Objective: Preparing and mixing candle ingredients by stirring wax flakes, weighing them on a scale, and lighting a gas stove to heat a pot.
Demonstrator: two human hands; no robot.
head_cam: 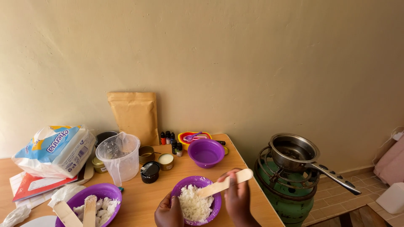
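Your left hand (169, 212) steadies the purple bowl (197, 200) at the surface's (143, 197) front edge; your right hand (236, 194) grips a wooden stick (224, 183) over white flakes (193, 206), still loose, unmelted.

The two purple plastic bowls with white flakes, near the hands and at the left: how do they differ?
The purple bowl between the hands has one wooden stick, held by the right hand; the left hand steadies it. The purple bowl at the left edge holds two sticks, untouched. Both contain white flakes.
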